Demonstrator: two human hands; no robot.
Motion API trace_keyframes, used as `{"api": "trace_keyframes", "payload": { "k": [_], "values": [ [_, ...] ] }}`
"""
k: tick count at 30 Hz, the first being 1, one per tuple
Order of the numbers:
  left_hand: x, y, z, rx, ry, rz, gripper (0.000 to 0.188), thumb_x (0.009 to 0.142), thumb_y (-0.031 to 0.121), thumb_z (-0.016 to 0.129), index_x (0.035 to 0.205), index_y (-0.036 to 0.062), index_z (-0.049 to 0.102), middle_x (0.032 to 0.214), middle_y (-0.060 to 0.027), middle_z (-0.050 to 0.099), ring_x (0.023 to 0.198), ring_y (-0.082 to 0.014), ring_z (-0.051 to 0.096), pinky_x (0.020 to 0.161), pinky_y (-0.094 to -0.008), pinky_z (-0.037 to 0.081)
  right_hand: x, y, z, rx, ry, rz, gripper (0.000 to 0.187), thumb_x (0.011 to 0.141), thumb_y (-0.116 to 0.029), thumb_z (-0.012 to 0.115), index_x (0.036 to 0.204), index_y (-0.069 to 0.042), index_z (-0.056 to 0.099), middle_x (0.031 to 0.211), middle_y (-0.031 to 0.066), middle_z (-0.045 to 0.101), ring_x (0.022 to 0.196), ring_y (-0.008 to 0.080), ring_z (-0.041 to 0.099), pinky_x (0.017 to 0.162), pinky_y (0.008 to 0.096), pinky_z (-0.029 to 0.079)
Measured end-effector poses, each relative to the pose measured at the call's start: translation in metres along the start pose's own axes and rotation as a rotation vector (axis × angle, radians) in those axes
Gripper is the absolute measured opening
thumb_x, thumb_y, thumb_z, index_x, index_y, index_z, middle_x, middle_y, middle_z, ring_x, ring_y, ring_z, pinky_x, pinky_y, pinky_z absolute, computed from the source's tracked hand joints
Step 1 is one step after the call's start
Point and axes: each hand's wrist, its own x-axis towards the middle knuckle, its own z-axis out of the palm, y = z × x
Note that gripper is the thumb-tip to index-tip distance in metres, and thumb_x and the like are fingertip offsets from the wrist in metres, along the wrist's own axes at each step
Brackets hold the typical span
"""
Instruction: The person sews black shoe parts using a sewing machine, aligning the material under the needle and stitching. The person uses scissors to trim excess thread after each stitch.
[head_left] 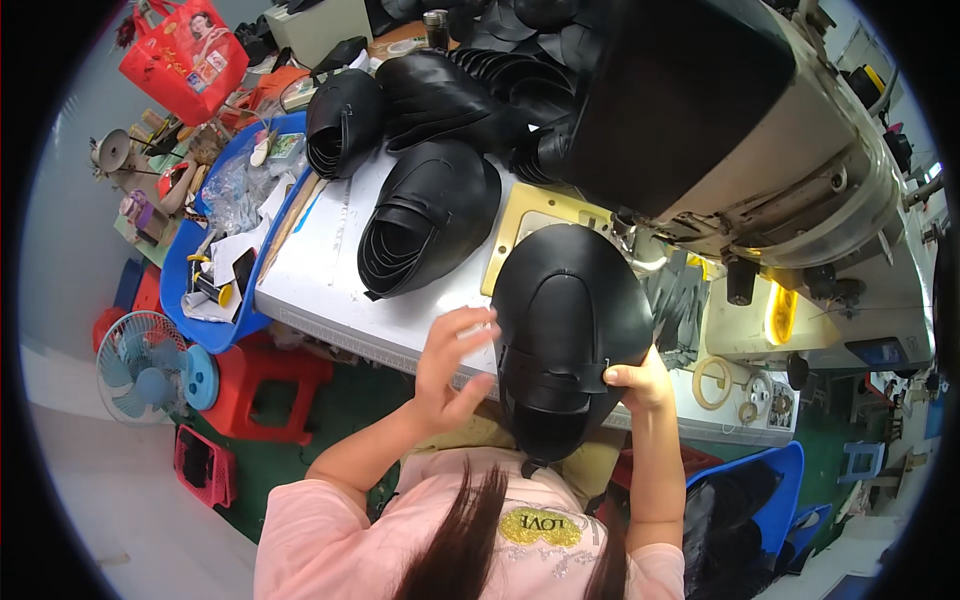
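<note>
A black leather shoe upper (570,300), with a strap stitched across it, is held up in front of my chest, over the near edge of the sewing table. My right hand (640,380) grips its right side, thumb on top and the other fingers hidden beneath. Just off its left edge, my left hand (455,365) has its fingers apart and holds nothing. Left of the upper, a nested stack of black uppers (430,215) rests on the white table (330,270). The sewing machine (740,130) stands beyond the upper at the right, its needle area partly hidden.
More black uppers (345,120) lie at the back. At the left stand a blue bin (180,290) with bags and scraps, a red stool (260,390) and a fan (150,370). Tape rolls (712,383) sit on the table's right end, above a blue crate (785,480) of black pieces.
</note>
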Motion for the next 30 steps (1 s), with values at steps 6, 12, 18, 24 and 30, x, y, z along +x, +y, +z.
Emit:
{"api": "trace_keyframes", "payload": {
  "k": [6, 12, 18, 24, 30],
  "values": [
    [0.005, 0.010, 0.016, -0.123, 0.253, -0.174, 0.047, 0.076, 0.020, 0.060, 0.116, 0.0015, 0.045, 0.114, -0.0199, 0.049, 0.110, -0.0319, 0.044, 0.093, -0.0417, 0.033, -0.002, 0.004, -0.002, 0.070, -0.037, -0.022, 0.073, 0.051, 0.002, 0.072, 0.118, 0.000, 0.043, 0.106, 0.0098, 0.055, 0.097, 0.0215, 0.054, 0.088, 0.0323, 0.040],
    [0.026, 0.032, 0.036, 0.226, -0.135, 0.292, 0.030, 0.062, 0.005, 0.063, 0.091, -0.0010, 0.059, 0.101, -0.0155, 0.056, 0.093, -0.0302, 0.054, 0.078, -0.0395, 0.047, 0.004, -0.003, 0.006, -0.094, -0.044, 0.065, 0.062, 0.056, 0.003, 0.070, 0.113, 0.001, 0.047, 0.100, 0.0073, 0.056, 0.092, 0.0173, 0.054, 0.084, 0.0301, 0.042],
    [0.037, 0.026, 0.036, 0.204, -0.231, 0.329, 0.028, 0.063, 0.006, 0.057, 0.088, -0.0048, 0.057, 0.098, -0.0168, 0.055, 0.089, -0.0290, 0.055, 0.074, -0.0361, 0.047, 0.002, -0.009, 0.016, -0.138, -0.029, 0.042, 0.054, 0.061, 0.000, 0.070, 0.110, 0.001, 0.049, 0.097, 0.0074, 0.058, 0.086, 0.0149, 0.055, 0.080, 0.0280, 0.044],
    [0.030, 0.014, 0.035, 0.036, -0.147, 0.264, 0.024, 0.059, -0.005, 0.062, 0.083, -0.0017, 0.060, 0.092, -0.0152, 0.058, 0.080, -0.0285, 0.058, 0.067, -0.0340, 0.049, -0.003, -0.004, 0.012, -0.063, 0.063, 0.137, 0.054, 0.069, -0.007, 0.068, 0.117, 0.001, 0.043, 0.102, 0.0079, 0.056, 0.092, 0.0170, 0.054, 0.080, 0.0309, 0.045],
    [0.021, 0.013, 0.031, 0.056, 0.179, 0.065, 0.019, 0.065, -0.007, 0.063, 0.082, -0.0009, 0.058, 0.088, -0.0129, 0.060, 0.080, -0.0276, 0.057, 0.068, -0.0337, 0.048, -0.001, -0.001, 0.015, -0.043, 0.096, 0.083, 0.053, 0.069, -0.010, 0.071, 0.114, 0.003, 0.045, 0.101, 0.0079, 0.057, 0.090, 0.0158, 0.055, 0.081, 0.0299, 0.044]
  ]
}}
